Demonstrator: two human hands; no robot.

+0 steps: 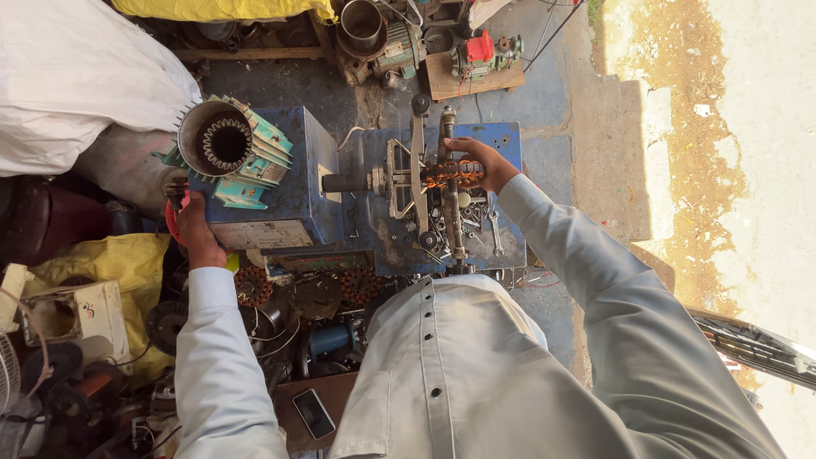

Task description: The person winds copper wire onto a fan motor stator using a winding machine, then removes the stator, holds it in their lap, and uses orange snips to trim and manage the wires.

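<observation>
Gripping 1 copper coil [449, 173], the right hand [481, 161] closes; left hand [197, 231] grasps 1 red handle [172, 219].

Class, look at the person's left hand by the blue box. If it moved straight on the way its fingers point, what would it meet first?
Probably the red wheel: the left hand already touches it, fingers pointing up the picture. Beyond stands the finned teal motor shell, though depth is unclear.

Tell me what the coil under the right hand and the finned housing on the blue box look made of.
Coil under the right hand: likely copper wire, going by its shiny orange-brown strands. Finned housing on the blue box: apparently cast metal, painted teal, with chipped fins and a bare grey toothed bore.
</observation>
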